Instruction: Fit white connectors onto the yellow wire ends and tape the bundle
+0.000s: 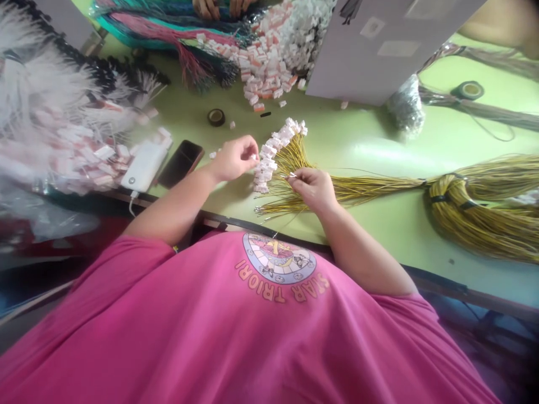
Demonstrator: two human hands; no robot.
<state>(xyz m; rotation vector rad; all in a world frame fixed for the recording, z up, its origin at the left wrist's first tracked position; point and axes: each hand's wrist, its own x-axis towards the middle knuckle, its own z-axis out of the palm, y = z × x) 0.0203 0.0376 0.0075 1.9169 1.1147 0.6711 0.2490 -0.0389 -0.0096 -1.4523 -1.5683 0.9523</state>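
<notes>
My left hand (236,158) is closed in a pinch, with a small white connector housing (254,157) showing at its fingertips. To its right, my right hand (314,188) pinches a wire end (291,175) with a pale tip. Both hands are just above a fanned bundle of yellow-green wires (357,189). Many of these wires end in a row of white connector housings (269,157) between my hands. Nearer the table's front edge, other wires of the bundle end in bare metal terminals (259,210).
A phone (181,163) and a white power bank (145,164) lie left. Tape rolls (216,116) and loose connectors (265,78) lie beyond. A grey panel (353,62) stands at the back. Coiled wires (450,213) lie right. Another person's hands (221,8) are at the top.
</notes>
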